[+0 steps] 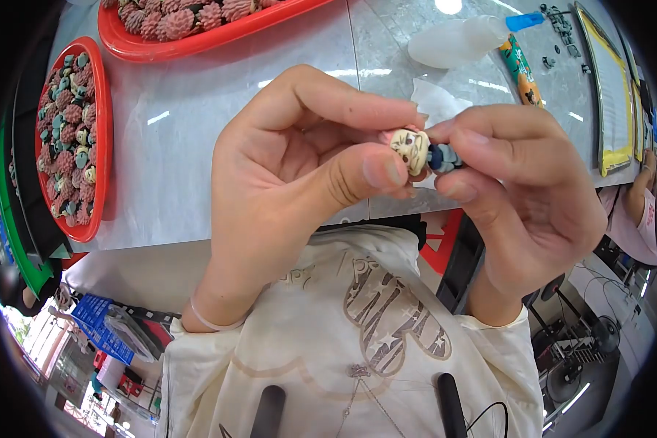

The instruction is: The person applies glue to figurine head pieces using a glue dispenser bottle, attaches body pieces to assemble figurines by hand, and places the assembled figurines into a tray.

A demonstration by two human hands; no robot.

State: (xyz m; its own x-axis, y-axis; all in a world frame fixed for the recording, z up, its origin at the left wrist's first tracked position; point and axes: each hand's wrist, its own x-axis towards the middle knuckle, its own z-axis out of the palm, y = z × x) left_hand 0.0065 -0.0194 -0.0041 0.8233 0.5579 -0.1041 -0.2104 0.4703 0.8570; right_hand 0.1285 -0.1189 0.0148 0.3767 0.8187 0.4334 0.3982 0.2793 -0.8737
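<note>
A small figurine [414,148] with a cream face, pink hair and a blue-grey body is held sideways between my two hands above the table. My left hand [292,139] pinches its head between thumb and fingers, the face turned up. With thumb and fingertips, my right hand [522,175] grips the figurine's body [445,158] at the other end. Fingers hide parts of the hair and of the lower body. Behind the hands, a white tissue [434,95] lies on the grey table [175,175].
Red trays [104,146] of pink and teal figurine parts stand at the left and top left. A white squeeze bottle [456,42] with a blue tip, a green and orange tube [517,66], small dark parts [562,28] and a yellow-edged board [607,95] lie right. Another person's arm [641,191] shows far right.
</note>
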